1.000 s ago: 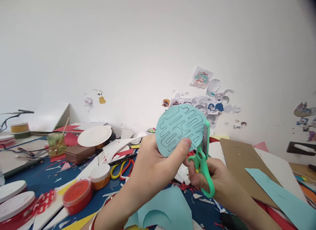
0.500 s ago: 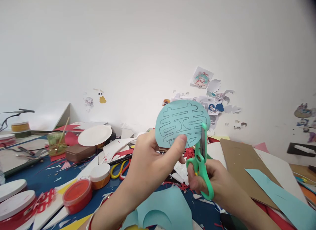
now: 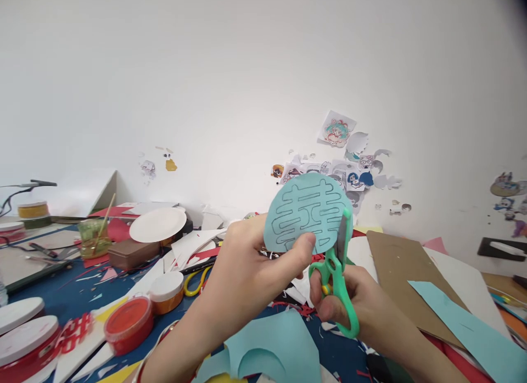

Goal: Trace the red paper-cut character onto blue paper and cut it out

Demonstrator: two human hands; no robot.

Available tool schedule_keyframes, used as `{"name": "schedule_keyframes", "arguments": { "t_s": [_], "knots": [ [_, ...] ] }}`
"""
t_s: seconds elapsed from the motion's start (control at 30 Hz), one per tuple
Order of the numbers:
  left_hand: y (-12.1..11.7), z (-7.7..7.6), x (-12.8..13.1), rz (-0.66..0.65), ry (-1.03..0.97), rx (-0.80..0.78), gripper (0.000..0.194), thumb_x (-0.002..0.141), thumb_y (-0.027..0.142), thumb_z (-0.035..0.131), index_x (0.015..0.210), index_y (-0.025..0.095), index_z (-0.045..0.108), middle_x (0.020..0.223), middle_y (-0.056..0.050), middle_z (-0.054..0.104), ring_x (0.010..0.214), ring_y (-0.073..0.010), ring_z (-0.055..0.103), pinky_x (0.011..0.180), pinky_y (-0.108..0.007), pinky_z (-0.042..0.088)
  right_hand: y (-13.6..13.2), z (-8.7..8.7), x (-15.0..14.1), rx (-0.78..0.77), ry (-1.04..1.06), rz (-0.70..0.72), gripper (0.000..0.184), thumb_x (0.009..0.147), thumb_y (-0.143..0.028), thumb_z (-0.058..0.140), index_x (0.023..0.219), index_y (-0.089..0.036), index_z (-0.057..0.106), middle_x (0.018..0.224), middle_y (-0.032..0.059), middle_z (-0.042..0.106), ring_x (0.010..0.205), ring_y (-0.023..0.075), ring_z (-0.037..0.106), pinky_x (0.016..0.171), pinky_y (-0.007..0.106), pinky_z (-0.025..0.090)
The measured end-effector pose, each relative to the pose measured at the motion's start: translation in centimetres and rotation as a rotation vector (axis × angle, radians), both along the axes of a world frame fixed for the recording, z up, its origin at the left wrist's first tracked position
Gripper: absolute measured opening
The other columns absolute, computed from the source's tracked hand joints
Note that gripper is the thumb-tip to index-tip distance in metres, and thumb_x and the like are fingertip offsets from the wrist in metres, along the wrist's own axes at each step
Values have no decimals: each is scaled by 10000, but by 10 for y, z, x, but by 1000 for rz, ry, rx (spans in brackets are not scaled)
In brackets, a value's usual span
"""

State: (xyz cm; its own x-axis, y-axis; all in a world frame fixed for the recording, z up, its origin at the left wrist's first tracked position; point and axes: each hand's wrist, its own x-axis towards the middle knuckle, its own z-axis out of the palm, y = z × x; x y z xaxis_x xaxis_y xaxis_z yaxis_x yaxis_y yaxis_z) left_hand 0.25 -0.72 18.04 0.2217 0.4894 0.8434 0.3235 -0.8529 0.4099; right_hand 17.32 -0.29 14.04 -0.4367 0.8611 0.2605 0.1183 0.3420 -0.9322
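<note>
My left hand [image 3: 255,268] pinches the lower edge of a light-blue round paper [image 3: 304,202], its thumb in front. An outlined character is drawn on the paper in dark lines. Green-handled scissors [image 3: 340,273] are in my right hand [image 3: 358,300], thumb and fingers through the loops. Their blades point upward at the right edge of the paper, and part of one blade shows against it. Below both hands lies a larger light-blue sheet [image 3: 280,339] with a rounded cut-out.
To the left stand lidded paint jars [image 3: 128,324], a yellow-green cup [image 3: 94,237] with a stick, a brown box [image 3: 134,254] and a white plate [image 3: 158,225]. Brown cardboard [image 3: 411,279] and a light-blue strip [image 3: 469,322] lie right. Paper cut-outs [image 3: 337,129] are on the wall.
The round paper has moved slightly right and down with my left hand and turned a little. The scissors' handles have spread slightly while the blades stay by the paper's right edge.
</note>
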Motion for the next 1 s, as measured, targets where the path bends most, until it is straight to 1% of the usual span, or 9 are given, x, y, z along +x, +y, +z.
{"name": "schedule_keyframes", "arguments": {
  "t_s": [0.07, 0.2, 0.27, 0.37, 0.5, 0.63, 0.7, 0.83, 1.0],
  "knots": [
    [1, 0, -1, 4, 24, 4, 276, 805, 156, 539, 530, 164, 556, 468, 51, 583, 421, -74, 510, 443, -171, 391, 1, -2, 1, 13, 7, 30, 421, 639, -533, 713, 657, -159, 519, 582, -45, 430, 546, 84, 330, 500, 224, 246],
    [2, -1, -2, -46, 96, 23, 259, 820, 140, 545, 563, 178, 551, 503, 86, 599, 453, -47, 532, 460, -124, 394, 2, -7, 3, 29, 61, 89, 493, 633, -617, 671, 773, -164, 536, 670, -30, 480, 577, 84, 342, 524, 215, 278],
    [2, -2, -3, -49, 111, 41, 254, 814, 123, 556, 567, 178, 534, 508, 101, 593, 450, -32, 523, 456, -106, 382, 2, -8, 3, 40, 74, 99, 508, 638, -631, 657, 786, -161, 531, 692, -23, 482, 575, 81, 330, 530, 216, 289],
    [2, -2, -3, -59, 113, 54, 262, 817, 104, 552, 567, 179, 523, 513, 111, 587, 450, -21, 516, 452, -96, 370, 1, -8, 2, 20, 102, 132, 517, 632, -626, 666, 813, -162, 528, 682, -29, 459, 573, 80, 329, 535, 217, 292],
    [2, -1, -2, -88, 114, 49, 285, 833, 100, 529, 560, 183, 527, 510, 112, 585, 446, -19, 514, 446, -97, 362, -1, -7, 1, -48, 136, 220, 530, 624, -627, 668, 853, -174, 516, 620, -52, 397, 599, 91, 359, 550, 213, 296],
    [1, -1, -1, -81, 120, 45, 241, 799, 80, 553, 583, 179, 512, 505, 110, 578, 440, -23, 512, 460, -101, 369, -5, -3, -1, 3, 110, 190, 471, 682, -606, 639, 808, -170, 512, 627, -51, 390, 566, 80, 317, 521, 213, 275],
    [0, 0, -1, -84, 115, 52, 245, 797, 74, 553, 582, 180, 503, 504, 117, 579, 440, -19, 511, 459, -97, 361, -5, -3, -1, 16, 101, 198, 463, 690, -604, 633, 802, -171, 515, 627, -49, 390, 563, 81, 310, 518, 217, 271],
    [0, 0, -3, -119, 126, 46, 259, 806, 54, 536, 584, 183, 503, 525, 126, 595, 453, -14, 523, 456, -90, 360, -3, -7, 2, 0, 139, 191, 493, 649, -620, 654, 843, -182, 537, 609, -51, 383, 595, 100, 353, 538, 221, 291],
    [0, 1, -4, -152, 140, 22, 253, 814, 55, 527, 599, 188, 521, 544, 127, 614, 460, -15, 537, 480, -81, 395, 0, -12, 5, 39, 116, 158, 518, 608, -635, 665, 835, -184, 550, 608, -52, 393, 602, 104, 369, 550, 224, 300]
  ]
}}
